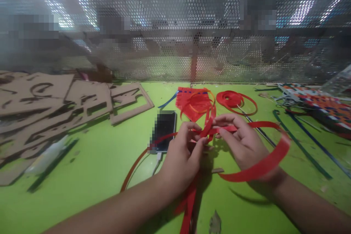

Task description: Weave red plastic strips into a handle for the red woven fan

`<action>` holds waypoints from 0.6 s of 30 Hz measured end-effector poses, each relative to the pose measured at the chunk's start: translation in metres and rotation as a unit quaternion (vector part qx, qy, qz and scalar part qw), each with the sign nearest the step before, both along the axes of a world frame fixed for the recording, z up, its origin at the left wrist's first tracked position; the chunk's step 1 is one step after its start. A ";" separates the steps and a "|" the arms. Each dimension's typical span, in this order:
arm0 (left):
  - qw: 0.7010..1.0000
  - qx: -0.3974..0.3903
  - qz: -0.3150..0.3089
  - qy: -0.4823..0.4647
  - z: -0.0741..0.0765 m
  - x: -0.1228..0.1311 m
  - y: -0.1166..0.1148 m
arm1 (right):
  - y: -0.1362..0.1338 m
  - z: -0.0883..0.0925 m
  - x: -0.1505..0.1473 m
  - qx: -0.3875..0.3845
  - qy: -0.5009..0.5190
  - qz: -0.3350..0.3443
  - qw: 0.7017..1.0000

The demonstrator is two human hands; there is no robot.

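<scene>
Several strips of red ribbon (210,126) cross one another between my two hands, above the green table. My left hand (186,150) pinches the crossing from the left, thumb and fingers closed on the ribbon. From the right, my right hand (241,139) grips one strip between thumb and fingertips. That strip's free length curls in a wide loop over my right wrist. Another strip arcs left across the phone, and broad ends hang down toward the table's near edge. Just beyond my hands lies a red woven piece (192,102) with a blue strip threaded along its top.
A phone (166,129) with a white cable lies left of my hands. Cut cardboard sheets (90,97) pile up at left. A red ribbon roll (229,99) and a thin metal tool (261,131) lie right. Farther right are woven pieces (320,106). A perforated metal screen (153,55) closes the back.
</scene>
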State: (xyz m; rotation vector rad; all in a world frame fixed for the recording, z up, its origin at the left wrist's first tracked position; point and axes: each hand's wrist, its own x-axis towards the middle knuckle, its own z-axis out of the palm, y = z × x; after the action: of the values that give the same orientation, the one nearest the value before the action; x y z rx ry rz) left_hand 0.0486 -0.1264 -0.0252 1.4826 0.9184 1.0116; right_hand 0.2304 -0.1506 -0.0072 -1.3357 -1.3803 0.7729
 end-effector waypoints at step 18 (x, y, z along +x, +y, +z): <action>0.953 -0.221 0.014 -0.209 0.014 0.001 0.001 | -0.011 -0.003 -0.007 0.042 -0.157 0.035 0.986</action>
State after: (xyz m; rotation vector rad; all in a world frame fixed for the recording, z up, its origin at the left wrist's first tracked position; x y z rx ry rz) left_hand 0.0497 -0.1255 -0.0111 0.8414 0.7921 1.0095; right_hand 0.2237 -0.1616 -0.0102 -1.3911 -1.6960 0.5587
